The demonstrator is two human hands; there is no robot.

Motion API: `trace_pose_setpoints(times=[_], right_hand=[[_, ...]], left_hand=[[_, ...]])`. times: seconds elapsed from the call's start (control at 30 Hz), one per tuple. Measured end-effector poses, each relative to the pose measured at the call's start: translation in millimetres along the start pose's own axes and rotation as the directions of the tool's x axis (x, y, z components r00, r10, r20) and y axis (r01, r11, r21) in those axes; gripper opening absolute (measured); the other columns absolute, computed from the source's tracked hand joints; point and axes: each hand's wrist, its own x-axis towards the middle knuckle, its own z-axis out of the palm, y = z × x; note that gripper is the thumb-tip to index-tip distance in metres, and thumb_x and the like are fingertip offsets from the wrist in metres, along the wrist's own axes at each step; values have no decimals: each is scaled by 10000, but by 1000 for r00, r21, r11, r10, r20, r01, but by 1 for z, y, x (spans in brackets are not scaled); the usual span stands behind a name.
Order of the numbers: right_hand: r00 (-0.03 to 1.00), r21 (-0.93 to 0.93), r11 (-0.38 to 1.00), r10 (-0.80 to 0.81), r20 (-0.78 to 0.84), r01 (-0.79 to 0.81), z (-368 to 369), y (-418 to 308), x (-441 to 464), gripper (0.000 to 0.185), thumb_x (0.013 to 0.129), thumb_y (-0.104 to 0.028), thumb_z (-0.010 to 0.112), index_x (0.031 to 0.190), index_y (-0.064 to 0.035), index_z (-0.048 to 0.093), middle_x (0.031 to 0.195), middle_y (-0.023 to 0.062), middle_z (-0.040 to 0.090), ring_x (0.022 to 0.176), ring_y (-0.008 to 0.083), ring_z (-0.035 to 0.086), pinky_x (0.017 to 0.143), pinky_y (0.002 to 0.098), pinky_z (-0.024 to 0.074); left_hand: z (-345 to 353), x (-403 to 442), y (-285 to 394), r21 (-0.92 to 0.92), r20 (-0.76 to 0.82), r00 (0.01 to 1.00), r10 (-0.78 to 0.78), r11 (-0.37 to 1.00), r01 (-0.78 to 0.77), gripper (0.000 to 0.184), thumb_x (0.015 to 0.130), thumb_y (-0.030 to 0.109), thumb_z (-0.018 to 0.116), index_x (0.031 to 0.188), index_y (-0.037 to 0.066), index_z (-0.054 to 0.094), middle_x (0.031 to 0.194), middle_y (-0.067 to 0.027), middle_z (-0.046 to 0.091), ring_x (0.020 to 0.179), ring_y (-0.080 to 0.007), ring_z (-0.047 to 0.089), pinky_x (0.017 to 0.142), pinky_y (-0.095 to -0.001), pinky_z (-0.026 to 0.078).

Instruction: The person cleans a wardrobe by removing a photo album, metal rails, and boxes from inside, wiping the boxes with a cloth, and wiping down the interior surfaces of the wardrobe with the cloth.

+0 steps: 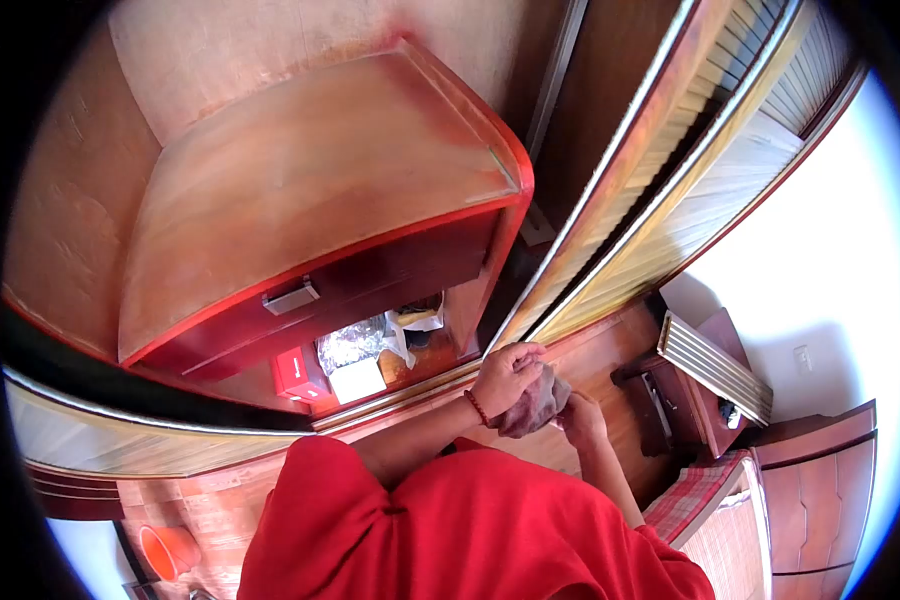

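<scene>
Between my two hands, in front of my red shirt, is a crumpled grey-brown cloth. My left hand, with a beaded bracelet at the wrist, is closed on its upper left side. The fingers of my right hand pinch the cloth's right edge. Ahead and to the left is a wooden cabinet with a broad top and red trim. Below that top sits a dark red drawer front with a metal handle.
Under the drawer lie a red box, a white box and a shiny plastic bag. Sliding doors stand to the right. Beyond are a small nightstand and a bed. An orange bucket stands lower left.
</scene>
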Motion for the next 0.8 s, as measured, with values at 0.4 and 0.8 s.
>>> trace_pose_setpoints(times=[0.4, 0.8], right_hand=[[965, 40, 981, -180, -191, 190, 70, -29, 13, 204, 813, -99, 473, 967, 10, 551, 844, 85, 584, 679, 164, 563, 589, 263, 476], [657, -416, 613, -752, -46, 672, 69, -144, 84, 272, 803, -93, 564, 1036, 31, 500, 907, 74, 557, 810, 138, 548, 711, 242, 445]], left_hand=[[-51, 23, 35, 5, 17, 1000, -25, 1000, 24, 200, 793, 146, 617, 918, -7, 583, 701, -6, 575, 631, -57, 501, 577, -209, 419], [-7, 95, 95, 162, -199, 965, 173, 977, -141, 562, 791, 95, 605, 1251, -24, 304, 807, -82, 590, 745, -92, 542, 683, -216, 437]])
